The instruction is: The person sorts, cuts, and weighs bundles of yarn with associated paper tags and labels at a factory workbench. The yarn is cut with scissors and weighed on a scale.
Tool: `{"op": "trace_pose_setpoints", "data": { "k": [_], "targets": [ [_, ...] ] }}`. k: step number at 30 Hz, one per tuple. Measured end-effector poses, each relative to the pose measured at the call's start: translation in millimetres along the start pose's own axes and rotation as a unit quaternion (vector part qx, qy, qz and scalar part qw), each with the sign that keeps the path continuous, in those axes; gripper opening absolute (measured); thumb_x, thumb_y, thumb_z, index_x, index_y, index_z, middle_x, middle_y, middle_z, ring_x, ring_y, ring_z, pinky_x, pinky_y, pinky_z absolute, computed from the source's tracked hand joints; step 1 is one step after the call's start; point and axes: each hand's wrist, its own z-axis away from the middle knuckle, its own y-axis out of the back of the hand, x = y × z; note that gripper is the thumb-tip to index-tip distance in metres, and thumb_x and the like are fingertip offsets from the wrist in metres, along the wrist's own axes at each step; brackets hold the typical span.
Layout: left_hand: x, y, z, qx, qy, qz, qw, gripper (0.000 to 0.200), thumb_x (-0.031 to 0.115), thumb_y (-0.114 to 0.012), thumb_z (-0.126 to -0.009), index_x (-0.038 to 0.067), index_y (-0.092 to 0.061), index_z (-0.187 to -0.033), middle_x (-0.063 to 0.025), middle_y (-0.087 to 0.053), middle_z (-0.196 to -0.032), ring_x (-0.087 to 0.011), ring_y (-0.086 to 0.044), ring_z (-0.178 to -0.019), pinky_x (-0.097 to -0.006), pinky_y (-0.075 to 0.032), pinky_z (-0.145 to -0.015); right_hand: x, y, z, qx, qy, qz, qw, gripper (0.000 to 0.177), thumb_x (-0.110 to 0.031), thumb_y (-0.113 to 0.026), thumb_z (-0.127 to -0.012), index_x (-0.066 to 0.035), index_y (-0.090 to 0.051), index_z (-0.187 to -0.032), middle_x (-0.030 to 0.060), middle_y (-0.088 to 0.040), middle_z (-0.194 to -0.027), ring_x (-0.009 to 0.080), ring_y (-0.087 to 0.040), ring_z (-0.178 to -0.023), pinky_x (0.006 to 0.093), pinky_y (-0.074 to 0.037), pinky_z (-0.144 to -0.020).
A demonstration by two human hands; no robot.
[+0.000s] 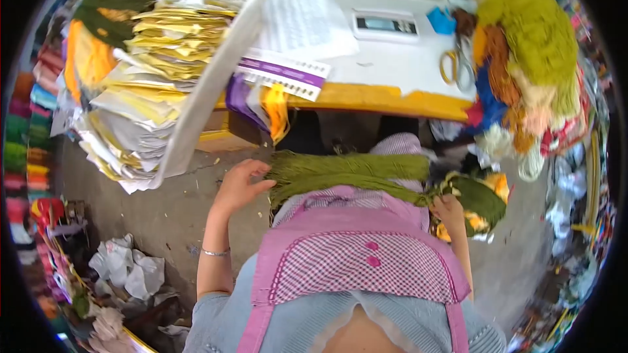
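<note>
A skein of olive-green yarn (353, 168) lies stretched across my lap, over a pink checked apron (366, 268). My left hand (241, 186) is at its left end, where the strands fan out; the fingers are apart and the fingertips are close to the yarn. At the other end my right hand (448, 210) is closed on the gathered yarn, with the fingertips partly hidden. Just beyond that hand hangs a darker green bundle (481, 202) with some orange and white beside it.
Ahead is a white table (392, 65) with a yellow edge. On it are a stack of papers (176, 46), a purple-and-white card (284, 72) with yarn samples, scissors (449, 67), a digital device (384, 25) and a heap of coloured yarn (530, 33). Plastic bags (127, 265) lie on the floor.
</note>
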Motion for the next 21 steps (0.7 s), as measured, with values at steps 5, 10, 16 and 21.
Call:
{"op": "trace_pose_setpoints", "data": {
  "k": [5,10,16,21],
  "targets": [
    [34.6,10.4,-17.4,0.082,-0.062,0.147,0.984,0.021,0.011,-0.07,-0.084,0.001,-0.065,-0.102,-0.0096,-0.065,-0.09,-0.0191,-0.064,-0.079,-0.0303,-0.05,-0.069,-139.3,-4.3,-7.8,0.072,0.24,0.089,0.964,0.017,-0.012,-0.06,-0.091,0.002,-0.056,-0.083,0.0109,-0.057,-0.067,0.0171,-0.051,-0.055,0.0292,-0.043,-0.055],
    [58.1,11.2,-37.2,0.169,-0.145,0.046,0.974,0.016,0.01,-0.069,-0.083,0.005,-0.066,-0.097,-0.0094,-0.065,-0.084,-0.0242,-0.064,-0.074,-0.0338,-0.05,-0.063,-254.6,-59.0,-10.2,0.04,0.511,0.138,0.847,0.008,-0.007,-0.067,-0.081,-0.004,-0.063,-0.087,0.0114,-0.061,-0.081,0.0311,-0.058,-0.077,0.0378,-0.047,-0.068],
    [59.8,5.3,-48.4,0.189,-0.136,0.062,0.971,0.015,0.011,-0.069,-0.082,0.006,-0.067,-0.096,-0.0094,-0.067,-0.084,-0.0266,-0.065,-0.075,-0.0341,-0.052,-0.064,-307.0,-97.3,-28.1,0.014,0.606,0.171,0.777,0.02,-0.012,-0.071,-0.079,-0.009,-0.065,-0.097,0.0083,-0.054,-0.086,0.0284,-0.053,-0.083,0.0377,-0.045,-0.072],
    [62.5,3.6,-58.6,0.192,-0.143,0.057,0.969,0.013,0.011,-0.069,-0.082,0.006,-0.068,-0.094,-0.0092,-0.068,-0.086,-0.027,-0.066,-0.076,-0.0336,-0.052,-0.064,-321.1,-111.2,-39.1,-0.047,0.597,0.226,0.768,0.039,-0.014,-0.071,-0.078,-0.019,-0.064,-0.116,0.0104,-0.048,-0.093,0.0287,-0.047,-0.086,0.037,-0.043,-0.076]
  ]
}}
